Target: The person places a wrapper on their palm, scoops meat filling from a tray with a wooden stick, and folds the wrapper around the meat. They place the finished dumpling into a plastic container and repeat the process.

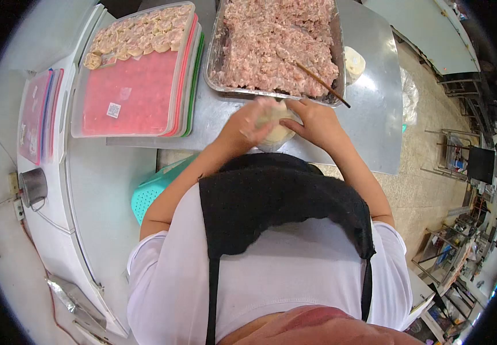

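Note:
My right hand [316,122] is closed at the edge of a stack of pale round dough wrappers [277,138], with the thumb and fingers curled around it. At the stack's left side is my left hand [251,123]; motion smears its fingers, so any small thing in them cannot be made out. Just beyond both hands lies a large metal tray [247,92] heaped with pink minced meat [283,43]. A thin brown stick [323,79] rests in the meat, its end jutting over the tray's near right rim.
Stacked plastic containers [127,95] with red, white and green edges stand left; rows of filled dumplings [139,34] cover the top one's far part. More pale wrappers [353,63] sit right of the tray on the metal table [375,126]. A turquoise basket [153,190] is below.

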### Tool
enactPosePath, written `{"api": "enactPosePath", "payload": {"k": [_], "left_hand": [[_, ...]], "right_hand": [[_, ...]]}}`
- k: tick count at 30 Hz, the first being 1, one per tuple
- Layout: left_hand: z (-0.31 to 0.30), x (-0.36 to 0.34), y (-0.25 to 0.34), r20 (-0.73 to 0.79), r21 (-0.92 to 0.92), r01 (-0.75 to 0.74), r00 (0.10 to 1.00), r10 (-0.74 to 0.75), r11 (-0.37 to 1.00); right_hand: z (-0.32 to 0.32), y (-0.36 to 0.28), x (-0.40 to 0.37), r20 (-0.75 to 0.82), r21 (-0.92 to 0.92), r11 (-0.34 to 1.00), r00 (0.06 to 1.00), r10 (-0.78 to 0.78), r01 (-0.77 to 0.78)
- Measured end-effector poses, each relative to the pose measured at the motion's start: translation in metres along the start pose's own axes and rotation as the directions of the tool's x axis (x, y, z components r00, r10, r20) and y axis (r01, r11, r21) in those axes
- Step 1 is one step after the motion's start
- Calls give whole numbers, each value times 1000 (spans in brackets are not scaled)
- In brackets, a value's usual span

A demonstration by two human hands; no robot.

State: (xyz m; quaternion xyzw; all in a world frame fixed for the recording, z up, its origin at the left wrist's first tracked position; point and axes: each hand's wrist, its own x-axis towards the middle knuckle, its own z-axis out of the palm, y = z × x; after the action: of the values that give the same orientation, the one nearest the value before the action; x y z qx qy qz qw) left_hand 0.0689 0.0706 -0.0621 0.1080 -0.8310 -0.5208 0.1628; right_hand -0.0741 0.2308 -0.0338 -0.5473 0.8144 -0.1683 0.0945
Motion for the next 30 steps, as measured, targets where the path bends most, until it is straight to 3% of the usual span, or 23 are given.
{"api": "enactPosePath", "payload": {"k": [1,2,3,5,6,7,9,11,13,17,19,20,23,25,27,28,29,30], "left_hand": [[7,0,-9,62,143,-258,966,252,955],[12,1,-18,156,264,-499,867,474,825],[14,3,-18,152,270,-503,865,479,821],[13,0,-17,-50,166,-280,955,292,945],[5,9,-15,-81,259,-357,918,388,898],[0,16,-14,-85,264,-359,916,392,895],[-8,32,-14,-180,333,-271,922,343,903],[-10,42,-25,-198,388,-275,907,371,880],[-8,47,-29,-211,216,-78,969,125,973],[-1,44,-16,-298,112,-48,951,80,993],[-1,43,-13,-100,250,-422,884,457,871],[2,37,-22,99,313,-496,865,491,810],[7,15,-4,217,377,-414,909,355,829],[8,6,-18,214,370,-362,929,301,856],[9,-5,-40,6,297,-140,989,145,945],[4,-13,-49,6,295,-140,989,144,945],[-4,-22,-58,-5,184,-24,1000,25,983],[-10,-25,-59,0,70,95,995,-95,993]], "right_hand": [[-3,3,0,-47,-8,999,998,-36,36],[-6,6,2,-95,-18,997,993,-74,72],[-8,11,5,-142,-31,994,983,-112,108],[-2,22,17,-212,-48,991,969,-130,122],[1,31,26,-310,-123,976,927,-210,180],[5,38,33,-399,-201,953,869,-292,228],[8,44,40,-404,-207,949,863,-304,237],[8,43,39,-422,-186,946,848,-322,267],[8,47,39,-401,-169,945,856,-326,281],[10,51,39,-393,-83,957,873,-288,278],[12,55,40,-419,-14,965,875,-244,262],[13,58,40,-423,70,965,884,-200,252],[12,57,38,-439,167,954,886,-153,248],[11,57,33,-472,139,930,849,-239,340],[6,52,23,-408,193,928,886,-221,320],[4,48,18,-344,246,923,917,-204,297],[3,43,15,-344,245,923,917,-203,297],[3,39,12,-245,277,924,949,-197,264]]}}
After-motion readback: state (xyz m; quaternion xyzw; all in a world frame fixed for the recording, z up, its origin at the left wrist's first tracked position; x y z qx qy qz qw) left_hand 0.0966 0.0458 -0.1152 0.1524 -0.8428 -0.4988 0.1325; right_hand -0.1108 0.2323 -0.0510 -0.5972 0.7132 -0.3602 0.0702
